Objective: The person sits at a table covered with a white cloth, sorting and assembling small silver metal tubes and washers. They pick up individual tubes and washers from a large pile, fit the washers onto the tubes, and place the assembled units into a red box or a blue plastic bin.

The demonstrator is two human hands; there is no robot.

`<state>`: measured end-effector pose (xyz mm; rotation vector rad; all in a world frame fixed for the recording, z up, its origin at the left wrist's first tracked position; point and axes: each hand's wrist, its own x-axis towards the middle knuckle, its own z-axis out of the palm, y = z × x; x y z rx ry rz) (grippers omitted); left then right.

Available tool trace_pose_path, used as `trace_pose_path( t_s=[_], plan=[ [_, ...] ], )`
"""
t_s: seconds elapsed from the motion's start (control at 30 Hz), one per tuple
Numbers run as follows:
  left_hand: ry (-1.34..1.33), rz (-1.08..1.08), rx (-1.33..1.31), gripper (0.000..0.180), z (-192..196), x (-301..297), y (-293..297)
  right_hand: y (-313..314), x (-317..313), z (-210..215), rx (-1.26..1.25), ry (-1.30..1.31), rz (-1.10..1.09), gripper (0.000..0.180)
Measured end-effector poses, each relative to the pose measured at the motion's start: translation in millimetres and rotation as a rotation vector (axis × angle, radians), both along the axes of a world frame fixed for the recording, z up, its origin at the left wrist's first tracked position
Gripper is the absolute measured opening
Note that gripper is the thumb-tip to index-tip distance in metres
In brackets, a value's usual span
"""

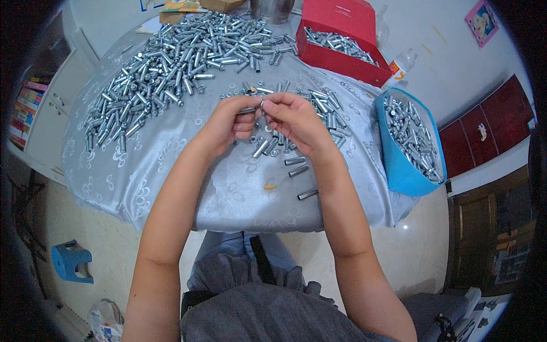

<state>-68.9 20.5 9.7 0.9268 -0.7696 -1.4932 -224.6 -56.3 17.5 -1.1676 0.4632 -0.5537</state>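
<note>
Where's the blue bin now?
Head view, right side: the blue bin of metal parts is at the right edge of the table, below the bottle and red box in frame.

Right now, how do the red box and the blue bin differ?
The red box has straight edges; the blue bin has rounded corners. The red box's lid stands raised, while the blue bin shows none. The red box sits farther from you than the blue bin. Both hold shiny metal pieces.
</note>
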Motion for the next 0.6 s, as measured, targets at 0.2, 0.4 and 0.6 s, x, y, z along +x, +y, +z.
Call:
trace_pose_path(
  t_s=[0.2, 0.4, 0.6],
  plan=[
    [0.019, -0.065, -0.029, 0.022, 3, 2, 4, -5, -6, -3, 0.103, -0.054, 0.182, 0.015],
    [-0.002, -0.088, -0.015, 0.024, 8, 0, 7, -2, -7, -2, 0.167, -0.067, 0.206, 0.016],
    [-0.030, 0.054, 0.018, 0.028, 8, -8, 4, 1, -2, -4, 0.112, -0.111, 0.062, 0.020]
  ],
)
